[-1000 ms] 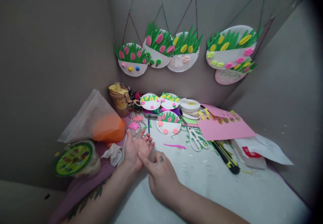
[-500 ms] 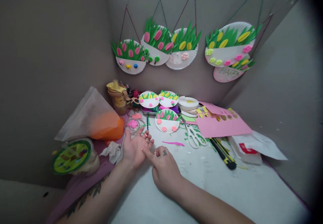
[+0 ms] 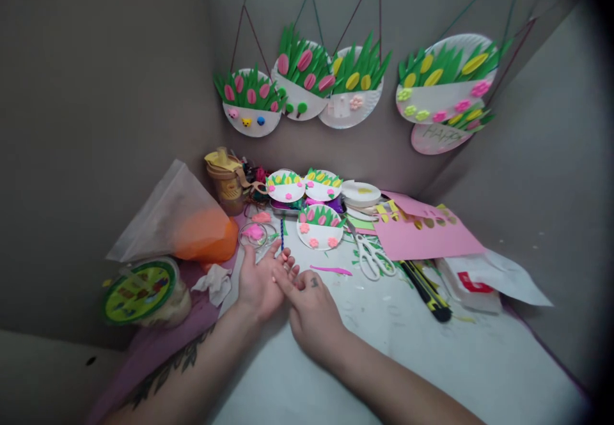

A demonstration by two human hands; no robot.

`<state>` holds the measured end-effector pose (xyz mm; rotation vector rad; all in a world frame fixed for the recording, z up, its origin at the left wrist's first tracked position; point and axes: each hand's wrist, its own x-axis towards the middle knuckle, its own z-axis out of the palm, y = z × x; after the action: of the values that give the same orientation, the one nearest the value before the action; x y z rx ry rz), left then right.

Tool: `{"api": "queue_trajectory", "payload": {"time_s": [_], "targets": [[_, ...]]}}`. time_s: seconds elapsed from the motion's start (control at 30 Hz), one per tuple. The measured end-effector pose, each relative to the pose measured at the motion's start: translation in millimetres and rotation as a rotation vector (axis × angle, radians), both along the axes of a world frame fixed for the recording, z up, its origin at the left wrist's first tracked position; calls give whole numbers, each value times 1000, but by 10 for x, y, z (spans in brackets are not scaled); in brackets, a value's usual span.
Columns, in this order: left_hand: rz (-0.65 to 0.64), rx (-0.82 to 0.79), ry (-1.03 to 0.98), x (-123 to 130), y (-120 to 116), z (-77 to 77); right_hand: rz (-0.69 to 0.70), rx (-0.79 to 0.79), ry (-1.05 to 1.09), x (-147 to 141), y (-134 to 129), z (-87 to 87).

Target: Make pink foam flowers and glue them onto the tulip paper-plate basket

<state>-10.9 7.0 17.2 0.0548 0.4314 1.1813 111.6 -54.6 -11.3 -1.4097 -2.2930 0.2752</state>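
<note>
My left hand (image 3: 263, 284) is palm up over the table, its fingers apart, with small pink bits on or near the fingertips. My right hand (image 3: 314, 313) rests its pointing index finger on the left palm; its other fingers are curled, and whatever they may hold is too small to make out. Just beyond the hands lie a pink plastic tool (image 3: 330, 271) and a small paper-plate basket (image 3: 320, 228) with green leaves, pink tulips and pink flowers. A lump of bright pink clay (image 3: 253, 231) sits inside a round clear container behind my left hand.
White scissors (image 3: 371, 255), a black and yellow cutter (image 3: 426, 294) and pink paper (image 3: 425, 233) lie right. Left are an orange-filled bag (image 3: 201, 233), a green-lidded tub (image 3: 144, 291) and crumpled tissue (image 3: 213, 283). Decorated plates (image 3: 254, 121) hang on the wall.
The camera view has shifted slightly. The right hand's curled fingers have drawn in closer to the left fingers, and its index finger still touches the left palm.
</note>
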Motion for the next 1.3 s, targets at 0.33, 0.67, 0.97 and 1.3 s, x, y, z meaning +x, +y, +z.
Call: {"api": "queue_trajectory", "payload": {"time_s": [0.33,0.67,0.97,1.3], "targets": [[49,-12,25,9,-3,29,15,-23,109,-26,-11,-33],[68,-6,20,-3,4,-27,9,106,5,-30,-13,-61],[51,4,19,4,13,-34,-8,130,19,-29,-8,-87],[53,-35,12,-1,19,-42,33,128,20,-49,-21,-94]]}}
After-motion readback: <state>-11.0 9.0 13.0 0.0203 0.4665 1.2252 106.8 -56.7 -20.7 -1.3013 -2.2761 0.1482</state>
